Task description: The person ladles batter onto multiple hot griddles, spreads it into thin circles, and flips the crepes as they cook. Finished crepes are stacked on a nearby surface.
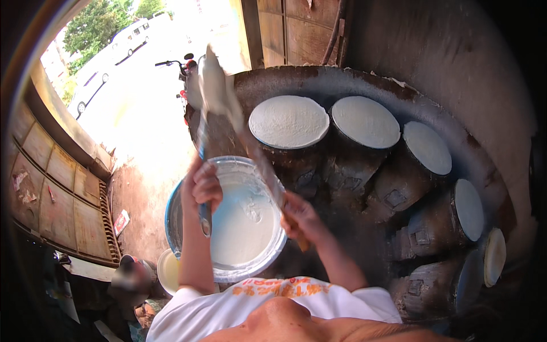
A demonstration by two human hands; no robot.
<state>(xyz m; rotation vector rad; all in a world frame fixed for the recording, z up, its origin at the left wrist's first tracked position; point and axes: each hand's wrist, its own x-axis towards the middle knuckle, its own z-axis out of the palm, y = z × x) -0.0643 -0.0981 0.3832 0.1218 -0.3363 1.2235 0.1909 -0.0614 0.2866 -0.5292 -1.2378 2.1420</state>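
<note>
My left hand (204, 185) is closed round the handle of a ladle (212, 85), which points up and away from me. Its head is coated in pale batter and smeared by motion. In my right hand (302, 216) is a long, flat wooden spatula (263, 168), also batter-coated, its far end blurred against the ladle's head. Below my hands stands a wide blue tub (174, 208) with a whitened rim. White batter (242, 222) lies inside it, with a small raised swirl on its surface.
Dark cylindrical stoves curve round to my right, topped by round pans of white batter (289, 121), (364, 121), (427, 148). A pale yellowish disc (494, 257) sits at the far right. A pale bucket (168, 271) stands left of me. Beyond the doorway is a motorbike (185, 71).
</note>
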